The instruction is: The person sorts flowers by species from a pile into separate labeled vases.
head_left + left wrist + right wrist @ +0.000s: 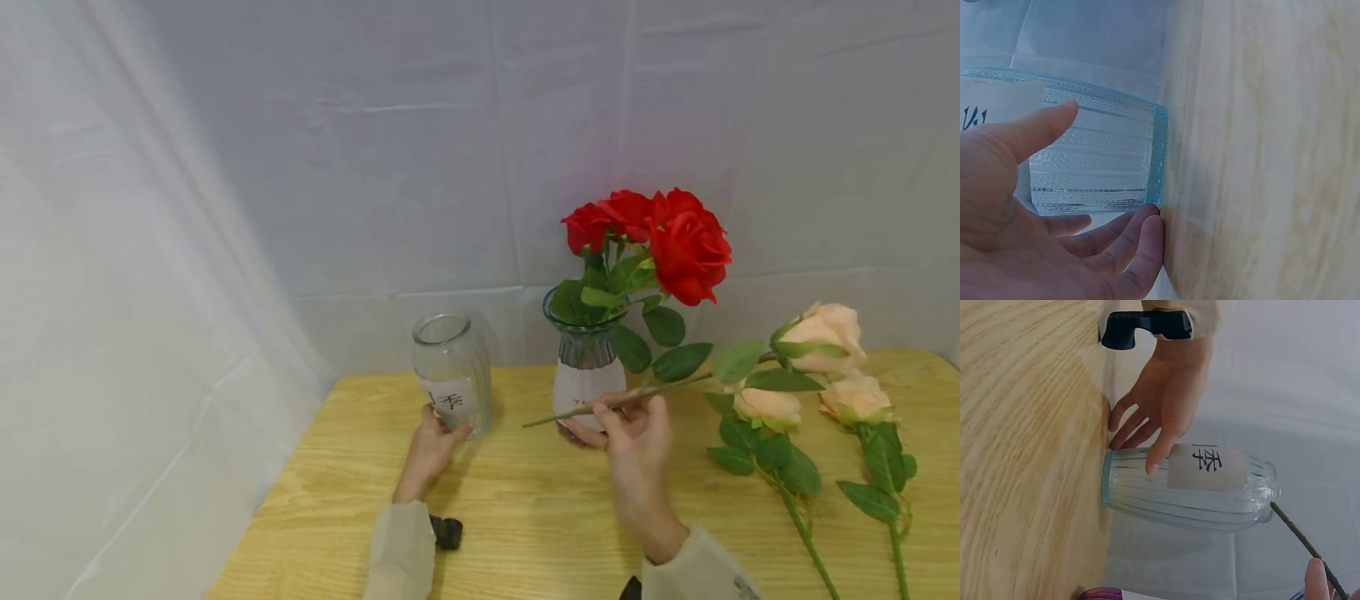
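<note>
A clear ribbed glass vase (452, 360) with a white label stands upright on the table. My left hand (432, 448) holds it low down, thumb across the front and fingers along its left side; the left wrist view shows the thumb over the glass (1100, 147). In my right hand (637, 454), thumb and fingers pinch the stem of a peach rose (825, 340). Its bloom points right, while the bare stem end (542, 422) reaches left in front of a bluish vase (588, 343). Several red roses (686, 246) stand in that vase. Much of the right hand lies outside the right wrist view.
Two more peach roses, one (767, 407) nearer and one (857, 397) farther right, lie on the wooden table (525, 517) with stems toward the front. A pale sheet (420, 192) hangs behind the table and at its left side.
</note>
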`<state>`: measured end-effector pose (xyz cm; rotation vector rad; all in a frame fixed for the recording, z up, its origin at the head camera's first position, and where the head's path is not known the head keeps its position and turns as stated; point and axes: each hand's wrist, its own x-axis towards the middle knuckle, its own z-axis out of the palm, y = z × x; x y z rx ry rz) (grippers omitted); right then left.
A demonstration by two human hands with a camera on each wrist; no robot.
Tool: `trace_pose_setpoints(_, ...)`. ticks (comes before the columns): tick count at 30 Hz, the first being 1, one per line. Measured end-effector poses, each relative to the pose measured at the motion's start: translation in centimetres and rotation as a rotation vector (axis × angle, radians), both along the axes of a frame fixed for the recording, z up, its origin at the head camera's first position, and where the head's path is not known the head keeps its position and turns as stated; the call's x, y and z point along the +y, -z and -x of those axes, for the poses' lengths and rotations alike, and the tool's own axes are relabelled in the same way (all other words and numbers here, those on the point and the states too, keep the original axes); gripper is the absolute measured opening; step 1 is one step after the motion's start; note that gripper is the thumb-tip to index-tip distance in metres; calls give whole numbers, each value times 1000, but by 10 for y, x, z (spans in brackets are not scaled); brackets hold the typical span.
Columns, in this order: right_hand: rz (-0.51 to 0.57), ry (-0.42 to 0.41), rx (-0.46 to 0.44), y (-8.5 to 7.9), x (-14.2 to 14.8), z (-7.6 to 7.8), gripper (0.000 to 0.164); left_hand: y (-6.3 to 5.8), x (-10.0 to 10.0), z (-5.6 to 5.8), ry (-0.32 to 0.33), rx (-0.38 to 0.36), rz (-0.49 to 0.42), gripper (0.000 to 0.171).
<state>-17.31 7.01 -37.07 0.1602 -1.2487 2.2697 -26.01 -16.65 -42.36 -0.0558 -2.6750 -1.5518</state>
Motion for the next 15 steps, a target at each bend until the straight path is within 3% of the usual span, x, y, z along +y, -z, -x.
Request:
trace_pose_setpoints(6,-55,-17,46,2,-9,-1,15,2,0,0,-1,-8,-2,80)
trace_pose_setpoints(15,-7,-10,52,-4,-22,5,19,1,0,1,0,7,-2,80)
